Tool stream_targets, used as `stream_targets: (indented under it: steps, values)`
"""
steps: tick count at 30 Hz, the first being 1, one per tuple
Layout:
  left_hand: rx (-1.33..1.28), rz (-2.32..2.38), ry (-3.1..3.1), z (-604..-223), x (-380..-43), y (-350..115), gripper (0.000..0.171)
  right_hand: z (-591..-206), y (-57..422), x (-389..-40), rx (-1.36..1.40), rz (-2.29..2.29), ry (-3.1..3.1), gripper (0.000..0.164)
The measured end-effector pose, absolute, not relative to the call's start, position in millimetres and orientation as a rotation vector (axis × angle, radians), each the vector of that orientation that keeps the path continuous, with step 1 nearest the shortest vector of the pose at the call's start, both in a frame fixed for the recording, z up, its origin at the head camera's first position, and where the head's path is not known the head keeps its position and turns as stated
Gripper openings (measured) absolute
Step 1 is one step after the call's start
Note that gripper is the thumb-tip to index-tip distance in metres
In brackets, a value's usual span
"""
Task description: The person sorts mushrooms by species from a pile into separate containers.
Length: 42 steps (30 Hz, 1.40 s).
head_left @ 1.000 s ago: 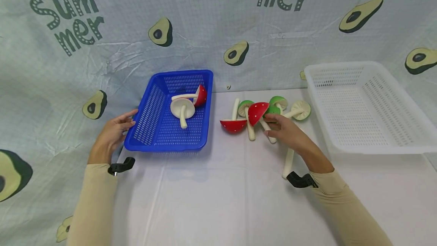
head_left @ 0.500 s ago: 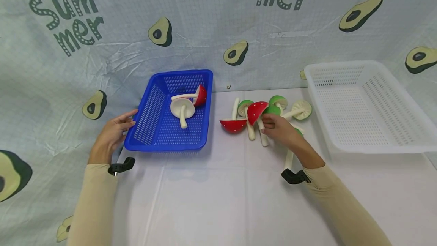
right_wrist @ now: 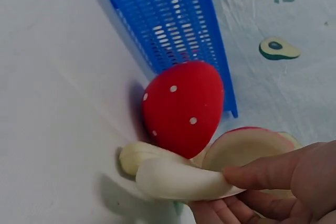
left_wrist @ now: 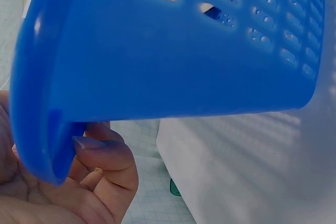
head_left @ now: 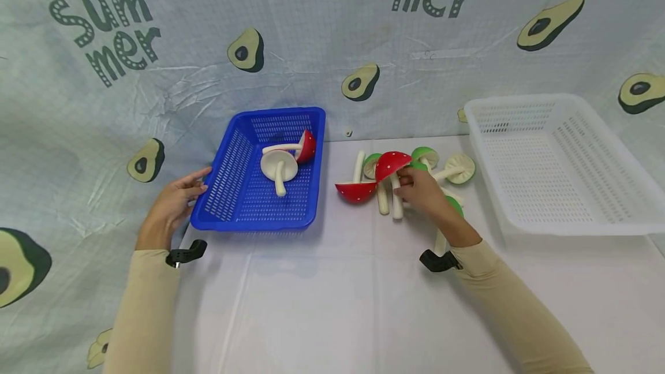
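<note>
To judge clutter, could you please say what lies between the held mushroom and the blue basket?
In the head view, a red mushroom and a green mushroom lie there.

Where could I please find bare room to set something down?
The near part of the table is bare, between the two sleeves and in front of the blue basket. The white basket is bare inside too. Between the baskets it is crowded: mushrooms lie close together, and the right hand pinches a red mushroom there.
</note>
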<state>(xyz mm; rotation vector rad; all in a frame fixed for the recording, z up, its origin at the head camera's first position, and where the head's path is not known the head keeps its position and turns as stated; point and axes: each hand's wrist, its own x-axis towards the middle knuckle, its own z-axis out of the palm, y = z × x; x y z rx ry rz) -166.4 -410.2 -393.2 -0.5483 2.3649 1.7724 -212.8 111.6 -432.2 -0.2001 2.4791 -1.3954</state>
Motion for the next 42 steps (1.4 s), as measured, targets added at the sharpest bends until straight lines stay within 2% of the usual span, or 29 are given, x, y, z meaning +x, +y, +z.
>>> stream_targets:
  steps: [15, 29, 42]
  values:
    - [-0.549, 1.772, 2.353, -391, -163, -410, 0.054, -399, 102, -215, -0.167, -1.948, 1.909, 0.060]
    - [-0.541, 1.724, 2.390, -393, -165, -410, 0.054, -377, 79, -219, -0.263, -1.947, 1.864, 0.058]
    - [-0.533, 1.731, 2.389, -392, -166, -410, 0.054, -368, 34, -231, -0.305, -1.973, 1.767, 0.055]
